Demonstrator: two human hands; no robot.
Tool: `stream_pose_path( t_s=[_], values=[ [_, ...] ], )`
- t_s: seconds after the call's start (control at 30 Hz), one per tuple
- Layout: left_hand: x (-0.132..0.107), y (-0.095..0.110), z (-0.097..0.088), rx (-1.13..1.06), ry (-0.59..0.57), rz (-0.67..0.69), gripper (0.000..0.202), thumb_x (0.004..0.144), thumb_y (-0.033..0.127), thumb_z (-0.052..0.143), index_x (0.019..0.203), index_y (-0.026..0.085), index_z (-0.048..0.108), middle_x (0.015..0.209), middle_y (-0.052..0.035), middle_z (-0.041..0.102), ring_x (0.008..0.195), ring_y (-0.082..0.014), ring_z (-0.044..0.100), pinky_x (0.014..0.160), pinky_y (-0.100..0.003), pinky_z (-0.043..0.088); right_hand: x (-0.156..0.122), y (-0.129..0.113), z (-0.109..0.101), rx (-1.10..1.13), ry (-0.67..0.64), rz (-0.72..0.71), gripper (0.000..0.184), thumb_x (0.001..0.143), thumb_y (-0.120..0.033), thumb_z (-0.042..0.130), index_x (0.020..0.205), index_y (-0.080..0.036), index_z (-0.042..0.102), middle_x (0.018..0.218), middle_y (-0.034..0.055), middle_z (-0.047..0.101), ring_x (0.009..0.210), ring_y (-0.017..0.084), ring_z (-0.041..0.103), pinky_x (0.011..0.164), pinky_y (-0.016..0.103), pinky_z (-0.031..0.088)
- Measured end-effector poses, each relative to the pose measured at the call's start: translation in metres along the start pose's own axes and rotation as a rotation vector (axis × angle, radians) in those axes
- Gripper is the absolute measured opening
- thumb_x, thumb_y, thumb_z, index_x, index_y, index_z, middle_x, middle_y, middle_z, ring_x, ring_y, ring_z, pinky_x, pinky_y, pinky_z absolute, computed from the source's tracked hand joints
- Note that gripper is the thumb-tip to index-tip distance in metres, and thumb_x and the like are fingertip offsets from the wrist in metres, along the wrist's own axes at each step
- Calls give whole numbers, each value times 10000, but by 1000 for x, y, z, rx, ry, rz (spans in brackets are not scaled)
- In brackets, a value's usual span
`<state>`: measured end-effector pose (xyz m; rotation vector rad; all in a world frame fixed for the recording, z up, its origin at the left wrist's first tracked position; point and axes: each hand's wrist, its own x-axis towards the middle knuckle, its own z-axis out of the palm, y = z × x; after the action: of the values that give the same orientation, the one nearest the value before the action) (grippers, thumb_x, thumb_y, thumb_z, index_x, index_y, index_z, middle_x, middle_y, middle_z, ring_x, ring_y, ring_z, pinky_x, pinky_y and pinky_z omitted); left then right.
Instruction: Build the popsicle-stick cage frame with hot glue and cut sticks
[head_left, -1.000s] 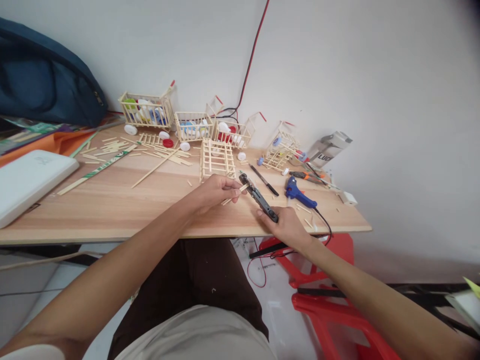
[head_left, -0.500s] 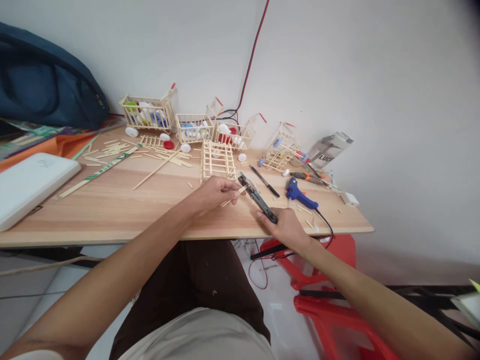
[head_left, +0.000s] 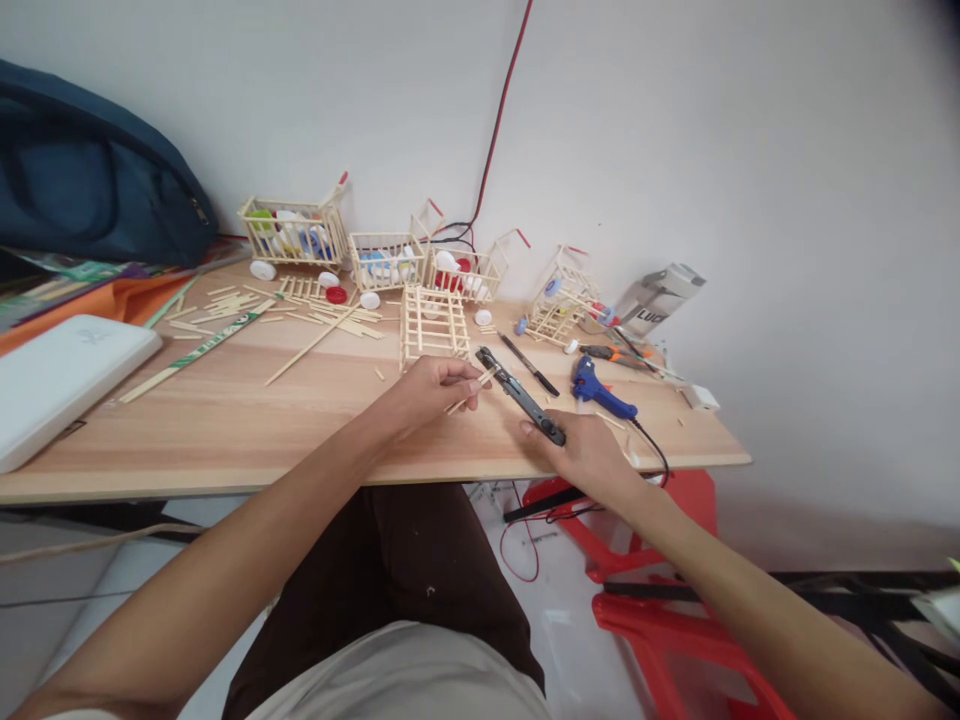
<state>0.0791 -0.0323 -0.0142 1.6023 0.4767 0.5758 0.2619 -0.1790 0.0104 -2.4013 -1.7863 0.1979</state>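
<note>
My left hand (head_left: 442, 392) pinches thin wooden sticks (head_left: 486, 377), their ends by the head of a dark grey plier-like tool (head_left: 525, 402). My right hand (head_left: 589, 450) is wrapped round the tool's handles at the table's front edge. Whether the jaws touch the sticks, I cannot tell. Just behind my left hand stands a small slatted frame of wooden sticks (head_left: 435, 325). A black pen (head_left: 529, 364) lies beyond the tool, and a blue glue gun (head_left: 602, 389) rests to its right.
Small stick-built carts (head_left: 292, 230) with bottle-cap wheels line the wall. Loose sticks (head_left: 345, 318) are scattered at the left middle. A white power bank (head_left: 79, 385) and a blue bag (head_left: 97, 165) are far left. Orange-handled pliers (head_left: 615, 354) and a box (head_left: 666, 298) stand right. Red stools (head_left: 675, 640) are below.
The tool and my right hand have shifted slightly right and towards me. My left hand keeps its hold on the sticks, almost unmoved.
</note>
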Motion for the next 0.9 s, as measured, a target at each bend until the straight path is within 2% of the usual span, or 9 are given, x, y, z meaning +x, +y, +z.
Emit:
stream_pose_path(
  t_s=[0.1, 0.2, 0.3, 0.43, 0.6, 0.67, 0.73, 0.8, 0.9],
  values=[
    [-3, 2, 2, -48, 20, -33, 226, 817, 331, 588, 816, 115, 653, 693, -23, 624, 565, -90, 510, 548, -217, 379, -1, 2, -3, 39, -39, -33, 503, 892, -628, 382, 752, -198, 602, 681, 62, 654, 630, 204, 581, 558, 277, 312],
    [-4, 2, 6, -35, 81, -2, 181, 827, 297, 582, 781, 125, 614, 629, 14, 560, 514, -67, 455, 509, -195, 342, -1, 0, -6, 112, -91, -47, 495, 894, -625, 387, 789, -200, 617, 729, 66, 676, 672, 211, 604, 584, 275, 347],
    [-3, 1, 11, -60, 87, 10, 170, 866, 278, 527, 751, 152, 525, 594, 39, 515, 482, -56, 431, 492, -182, 329, 0, -3, -7, 108, -64, 9, 506, 877, -644, 404, 717, -201, 591, 655, 54, 645, 620, 204, 586, 561, 276, 338],
    [-4, 1, 12, 13, 145, -12, 159, 890, 286, 472, 772, 179, 473, 635, 16, 583, 480, -84, 504, 510, -209, 383, 2, 0, -7, 166, -21, 37, 525, 864, -657, 407, 663, -199, 566, 606, 39, 614, 575, 188, 562, 537, 272, 334],
    [-29, 7, -14, 358, 317, 87, 161, 900, 269, 413, 760, 205, 459, 586, 33, 542, 521, -122, 495, 572, -242, 377, -3, 5, -7, 176, -14, 36, 548, 858, -679, 383, 630, -205, 533, 569, 31, 583, 563, 194, 557, 525, 275, 324],
    [-45, 9, -33, 576, 432, 53, 135, 904, 275, 403, 804, 216, 472, 586, 28, 539, 564, -151, 514, 602, -262, 367, -7, 3, -6, 168, -16, 20, 549, 860, -681, 377, 643, -205, 543, 579, 35, 589, 574, 201, 561, 535, 280, 328],
    [-60, 8, -52, 898, 589, -58, 91, 885, 290, 447, 873, 227, 512, 673, -7, 591, 653, -199, 554, 618, -288, 356, -10, -1, -3, 194, -34, 5, 549, 863, -680, 376, 673, -202, 565, 600, 40, 605, 590, 208, 570, 548, 284, 340],
    [-70, 5, -68, 1165, 642, -158, 149, 896, 317, 436, 867, 222, 547, 741, -56, 619, 751, -256, 575, 637, -318, 369, -13, -7, 0, 244, -64, -6, 553, 865, -682, 376, 709, -197, 590, 618, 41, 620, 606, 215, 581, 559, 287, 356],
    [-73, -3, -80, 1408, 601, -159, 198, 905, 288, 422, 858, 192, 588, 902, -139, 634, 915, -320, 554, 730, -378, 410, -16, -16, 5, 305, -103, -26, 557, 864, -684, 383, 745, -192, 615, 645, 44, 641, 638, 226, 594, 582, 291, 381]
  ],
)
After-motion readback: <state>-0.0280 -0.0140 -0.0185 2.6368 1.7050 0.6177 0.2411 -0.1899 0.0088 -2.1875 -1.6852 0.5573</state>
